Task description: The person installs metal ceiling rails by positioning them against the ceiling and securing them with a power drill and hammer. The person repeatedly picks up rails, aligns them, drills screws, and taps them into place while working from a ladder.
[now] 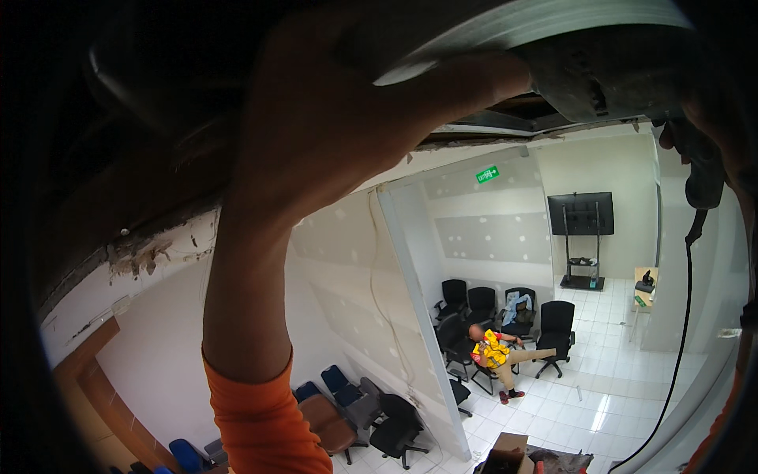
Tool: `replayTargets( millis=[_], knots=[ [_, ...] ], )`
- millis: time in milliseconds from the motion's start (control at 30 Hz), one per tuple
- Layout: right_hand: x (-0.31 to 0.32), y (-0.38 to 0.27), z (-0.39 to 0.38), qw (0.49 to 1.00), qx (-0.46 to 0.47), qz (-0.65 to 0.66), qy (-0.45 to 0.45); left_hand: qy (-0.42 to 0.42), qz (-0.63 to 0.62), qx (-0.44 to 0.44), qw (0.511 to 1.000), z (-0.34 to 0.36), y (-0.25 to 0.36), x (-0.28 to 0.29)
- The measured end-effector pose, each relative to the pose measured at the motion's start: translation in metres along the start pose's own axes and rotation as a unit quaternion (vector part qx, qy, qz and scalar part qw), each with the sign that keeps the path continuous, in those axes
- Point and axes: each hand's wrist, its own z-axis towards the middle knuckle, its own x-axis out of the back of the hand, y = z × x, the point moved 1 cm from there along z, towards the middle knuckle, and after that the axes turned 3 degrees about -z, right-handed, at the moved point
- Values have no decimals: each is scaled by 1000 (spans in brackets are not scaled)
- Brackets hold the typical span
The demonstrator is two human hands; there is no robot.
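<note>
Overhead, my left hand reaches up from an orange sleeve, its thumb stretched against the front of a dark power tool; its other fingers are lost in shadow, so what they grip is unclear. A curved grey metal piece runs just above that thumb. At the right edge my right hand, partly in shadow, is closed on the tool's handle, from which a black cord hangs. Behind both hands is a dark ceiling opening with a broken, flaking white edge.
Below, a seated person in a yellow vest has a leg raised on an office chair, among more chairs. A partition wall, wall screen on a stand, small table, wooden door frame and cardboard box also show.
</note>
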Motion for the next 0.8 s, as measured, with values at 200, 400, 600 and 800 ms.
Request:
replayTargets(
  millis=[200,400,600,800],
  knots=[
    [-8,-1,-5,998,-24,50,25,26,72,81,994,-10,6,-1],
    [-15,-7,-13,991,-68,113,-17,47,66,70,994,-2,3,-5],
    [-17,-8,-15,987,-80,133,-31,30,149,8,988,-4,10,-10],
    [-17,-3,-15,988,-65,135,-29,45,76,86,992,0,13,-9]
  ],
)
